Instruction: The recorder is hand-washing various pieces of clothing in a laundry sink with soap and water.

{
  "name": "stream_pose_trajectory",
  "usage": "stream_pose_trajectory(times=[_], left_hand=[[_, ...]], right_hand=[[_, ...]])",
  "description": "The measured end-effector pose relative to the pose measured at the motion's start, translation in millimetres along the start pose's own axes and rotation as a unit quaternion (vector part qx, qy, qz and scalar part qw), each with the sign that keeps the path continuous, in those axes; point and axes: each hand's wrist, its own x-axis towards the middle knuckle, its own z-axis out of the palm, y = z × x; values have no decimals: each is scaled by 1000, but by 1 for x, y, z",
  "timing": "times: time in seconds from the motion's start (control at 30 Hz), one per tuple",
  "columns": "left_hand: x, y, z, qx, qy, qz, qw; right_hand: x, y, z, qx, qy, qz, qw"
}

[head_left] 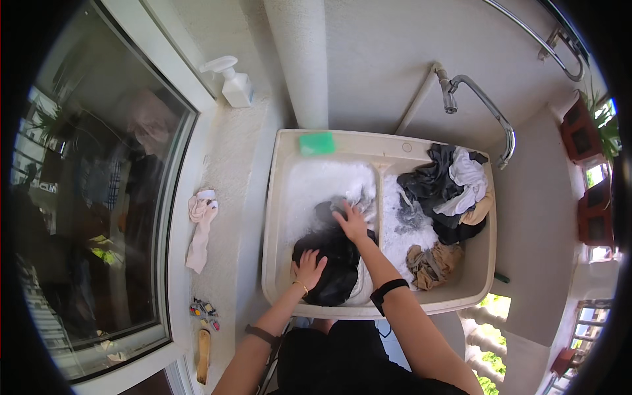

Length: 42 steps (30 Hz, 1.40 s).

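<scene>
A black garment (330,264) lies wet and bunched in the sudsy left basin of a cream laundry sink (272,207). My left hand (308,271) rests on it with the fingers spread. My right hand (352,222) is farther up, fingers apart, at the soaked dark cloth (330,211) beside the basin divider (380,217). White foam (316,182) covers the water at the back and hides part of the cloth. A green bar (317,143), likely soap, sits on the back ledge of the sink.
Dark clothes (429,180), a white garment (465,177) and brown cloth (434,264) fill much of the right basin. A chrome faucet (486,103) is on the wall. On the left ledge are a spray bottle (237,86), pale socks (200,237) and a wooden-backed brush (203,355).
</scene>
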Motion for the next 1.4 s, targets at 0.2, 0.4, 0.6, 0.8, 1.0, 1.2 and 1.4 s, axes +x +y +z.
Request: stream_pose_trajectory(times=[0.2,0.4,0.6,0.8,1.0,1.2,1.4], left_hand=[[14,-7,-28,-148,326,-132,924],[-62,-6,-7,-12,55,48,997],[-39,17,20,124,91,2,988],[64,36,-35,243,-182,-60,951],[120,-10,-1,143,178,14,973],[72,-11,-9,-373,129,-166,904],[-53,24,9,-58,145,52,986]], right_hand=[[-106,-93,-15,287,-187,-99,934],[-181,-53,-75,133,42,-54,989],[-147,-35,-18,40,-29,-49,998],[-54,-30,-2,61,-198,24,978],[30,-30,6,-39,131,57,989],[-85,-68,-36,174,-95,-94,976],[-184,-73,-72,156,73,13,985]])
